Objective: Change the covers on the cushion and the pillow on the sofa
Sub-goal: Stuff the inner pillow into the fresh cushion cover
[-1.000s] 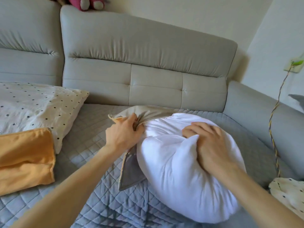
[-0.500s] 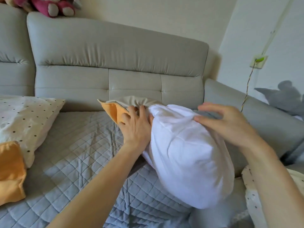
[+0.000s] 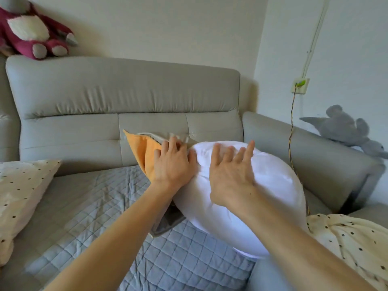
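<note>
A plump white cushion insert (image 3: pixel 268 198) lies on the sofa seat at centre right. Its far-left end sits in the mouth of an orange and grey cushion cover (image 3: pixel 144 154), which stands up against the backrest. My left hand (image 3: pixel 174 164) grips the cover's open edge, with the thumb against the insert. My right hand (image 3: pixel 231 173) lies on top of the insert with its fingers spread and straight. A grey corner of the cover (image 3: pixel 165 223) sticks out under the insert.
A polka-dot pillow (image 3: pixel 23 192) lies at the left and a loose polka-dot cover (image 3: pixel 348 244) at the lower right. A grey quilted mat (image 3: pixel 100 211) covers the seat. A pink plush toy (image 3: pixel 31 32) tops the backrest, a grey plush toy (image 3: pixel 344 127) the armrest. A cable (image 3: pixel 291 131) hangs from a wall socket.
My right hand let go of the insert's middle, lifted off and now lies flat on its top. The cover's mouth rose against the backrest with my left hand.
</note>
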